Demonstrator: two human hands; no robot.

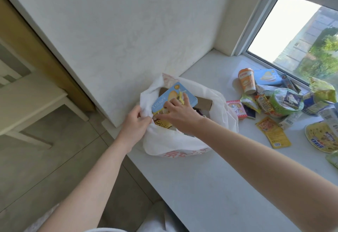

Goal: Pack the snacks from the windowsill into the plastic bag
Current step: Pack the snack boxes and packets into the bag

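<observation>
A white plastic bag [184,140] with red print stands at the left end of the white windowsill [219,177]. My left hand [136,122] pinches the bag's left rim and holds it apart. My right hand [180,112] is inside the bag's mouth, fingers on a small yellow snack packet [162,124] beside a light blue box [170,95] that sticks out of the bag. A brown carton [204,102] lies deeper inside. More snacks lie in a pile to the right: an orange cup [247,81], a pink box [236,110], a yellow sachet [273,133].
A green bowl of noodles [285,102], a blue box [268,77], a yellow-green bag [322,90] and a round yellow-lidded tub [322,137] crowd the sill under the window [301,36]. White wall rises behind the bag. Floor tiles and a pale table [31,102] lie left.
</observation>
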